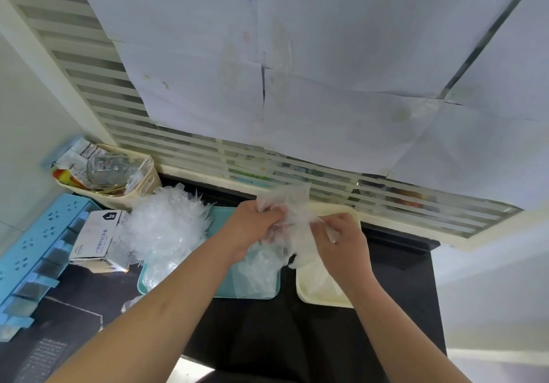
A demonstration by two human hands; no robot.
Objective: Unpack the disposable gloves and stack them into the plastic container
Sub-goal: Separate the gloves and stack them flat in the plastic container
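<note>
A crumpled clear disposable glove [292, 204] hangs between both hands above the table. My left hand [252, 228] grips its left side with curled fingers. My right hand [338, 240] pinches its right side. Under the left hand lies a teal tray [222, 292] with loose clear gloves on it. A big heap of clear gloves [166, 225] rests on the tray's left end. A cream plastic container [320, 298] sits under my right hand, with flat gloves inside. The opened white glove box [98, 238] lies to the left.
A cream basket [142, 186] with wrappers and a glass stands at the back left. A light blue slotted rack [32, 263] lies along the left edge. The black table [282, 332] ends against a louvred window partly covered with paper sheets.
</note>
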